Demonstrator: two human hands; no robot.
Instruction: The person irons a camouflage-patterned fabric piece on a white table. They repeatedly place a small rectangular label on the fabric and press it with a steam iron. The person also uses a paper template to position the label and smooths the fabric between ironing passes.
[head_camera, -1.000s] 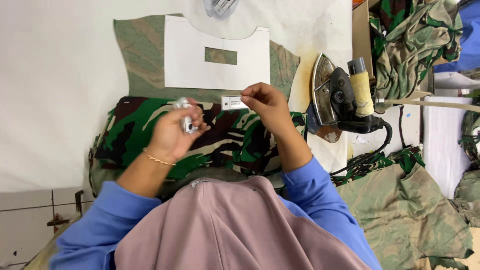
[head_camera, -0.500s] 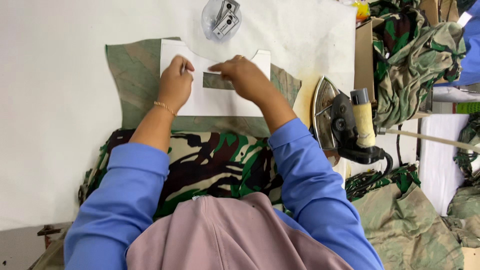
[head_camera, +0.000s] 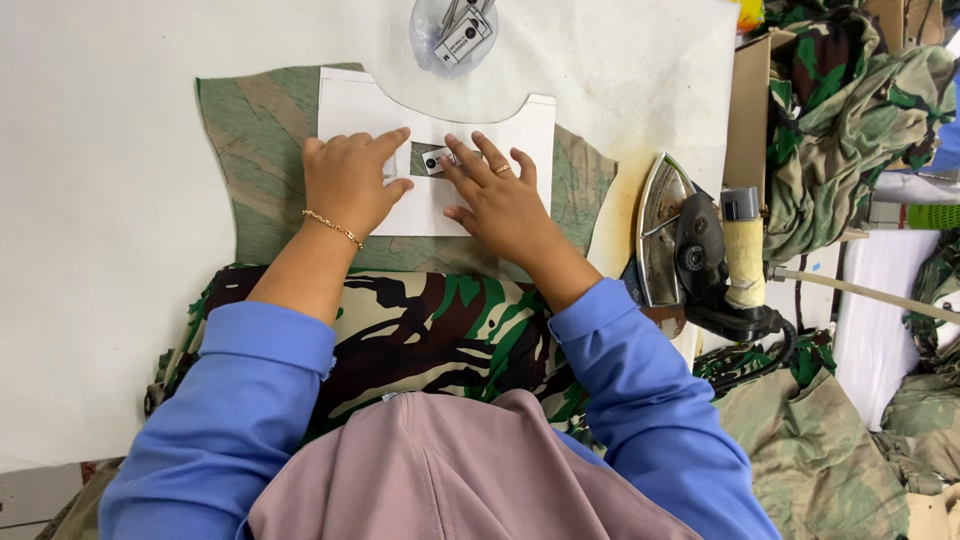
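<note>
A white card template (head_camera: 500, 125) with a small rectangular window lies on a green camouflage fabric piece (head_camera: 262, 165) on the white table. My left hand (head_camera: 350, 180) rests flat on the template's left part, fingers beside the window. My right hand (head_camera: 495, 195) presses a small white label (head_camera: 437, 161) into the window with its fingertips. A ring sits on one finger of that hand, and a thin bracelet is on my left wrist.
A clear round dish (head_camera: 455, 35) with several small labels stands beyond the template. An iron (head_camera: 690, 245) sits on its rest at the right. A stack of camouflage fabric (head_camera: 420, 330) lies close to me, with more piles (head_camera: 850, 110) at the far right.
Both hands moved from near my body out to the template. The small label, held up before, now lies in the template's window under my right fingertips.
</note>
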